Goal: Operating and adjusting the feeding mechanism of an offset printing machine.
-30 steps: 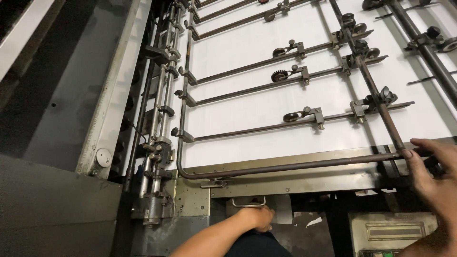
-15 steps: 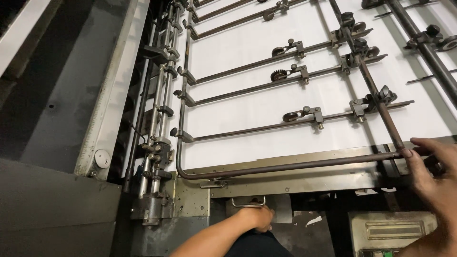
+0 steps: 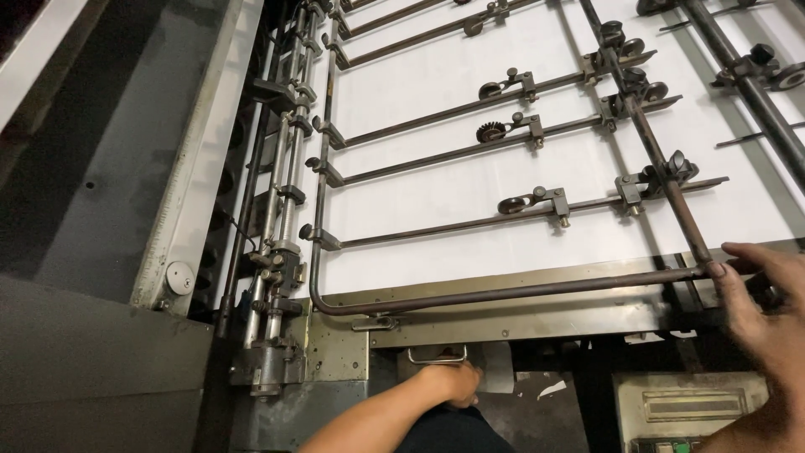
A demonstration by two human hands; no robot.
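At four o'clock the right hand curls its fingers around the brown metal bar edging the white paper sheet. At six o'clock the left hand reaches under the metal handle; I cannot tell how its fingers are set.

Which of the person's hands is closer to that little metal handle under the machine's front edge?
Left. The left hand lies just below the small metal handle, nearly touching it. The right hand is far off to the side, on the long brown bar.
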